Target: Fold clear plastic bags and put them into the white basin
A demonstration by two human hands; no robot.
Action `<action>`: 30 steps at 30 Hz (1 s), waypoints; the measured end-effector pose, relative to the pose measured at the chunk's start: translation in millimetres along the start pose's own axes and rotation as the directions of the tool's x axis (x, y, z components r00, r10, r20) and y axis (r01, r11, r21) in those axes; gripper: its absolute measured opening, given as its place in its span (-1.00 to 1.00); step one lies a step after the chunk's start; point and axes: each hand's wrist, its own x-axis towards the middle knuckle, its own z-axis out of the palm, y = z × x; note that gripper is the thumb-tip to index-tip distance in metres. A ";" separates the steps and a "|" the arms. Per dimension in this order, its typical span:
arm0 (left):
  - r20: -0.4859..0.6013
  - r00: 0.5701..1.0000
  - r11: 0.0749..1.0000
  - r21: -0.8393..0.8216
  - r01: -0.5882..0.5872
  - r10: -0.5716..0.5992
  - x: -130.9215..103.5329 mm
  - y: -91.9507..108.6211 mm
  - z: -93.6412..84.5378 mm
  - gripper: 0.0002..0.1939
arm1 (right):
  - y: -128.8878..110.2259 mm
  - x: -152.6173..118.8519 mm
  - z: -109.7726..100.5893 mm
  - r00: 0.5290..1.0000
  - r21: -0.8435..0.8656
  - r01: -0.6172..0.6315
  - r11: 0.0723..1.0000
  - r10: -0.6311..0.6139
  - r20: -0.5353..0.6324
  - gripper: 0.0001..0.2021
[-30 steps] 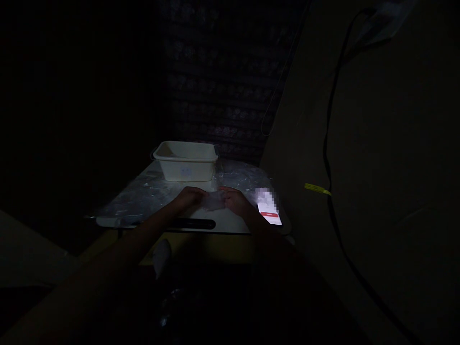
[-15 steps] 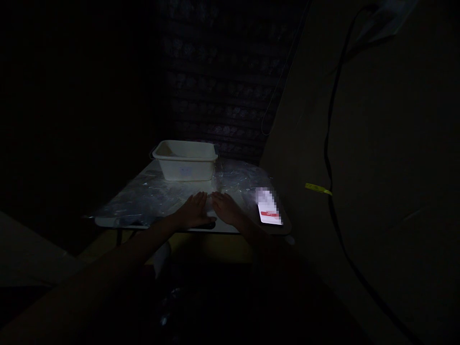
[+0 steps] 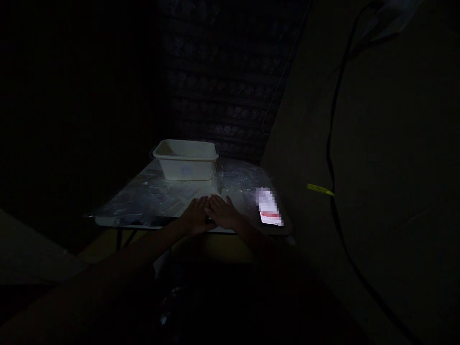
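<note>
Both hands are at the near edge of a white table [image 3: 230,203] in dim light. My left hand [image 3: 197,216] lies with its fingers stretched forward, palm down. Beside it my right hand [image 3: 223,212] has its fingers spread, their tips touching or overlapping my left hand. Nothing shows in either hand. A white rectangular tub [image 3: 187,168] stands behind them. Clear plastic film [image 3: 143,199] lies crumpled on the left part of the table. Right of my hands is a phone [image 3: 269,208] with its screen lit.
More clear film [image 3: 240,176] lies at the back right of the table. A dark cable [image 3: 331,143] with a yellow tag [image 3: 318,189] hangs along the right wall. A patterned curtain or blind [image 3: 230,110] is behind the table.
My right hand has moved left and slightly nearer, onto or against my left hand, and its thumb is spread. The dark object beneath my left hand is now hidden.
</note>
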 end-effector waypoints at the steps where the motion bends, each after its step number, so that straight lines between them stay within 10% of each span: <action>1: 0.005 1.000 1.000 0.001 -0.001 0.001 -0.1 0.1 0.3 -0.19 | 0.0 0.2 0.3 1.000 -0.001 -0.002 1.000 0.002 0.008 -0.48; 18: 0.036 0.999 0.997 -0.072 -0.012 0.014 1.3 -2.7 -8.3 -0.31 | 3.6 3.8 -3.7 1.000 0.066 -0.027 0.997 0.028 -0.010 -0.55; 30: -0.092 0.977 0.946 -0.282 0.158 -0.191 27.9 -45.8 -25.0 -0.73 | 7.5 28.7 -19.0 0.945 -0.127 -0.325 0.937 0.316 -0.084 -0.76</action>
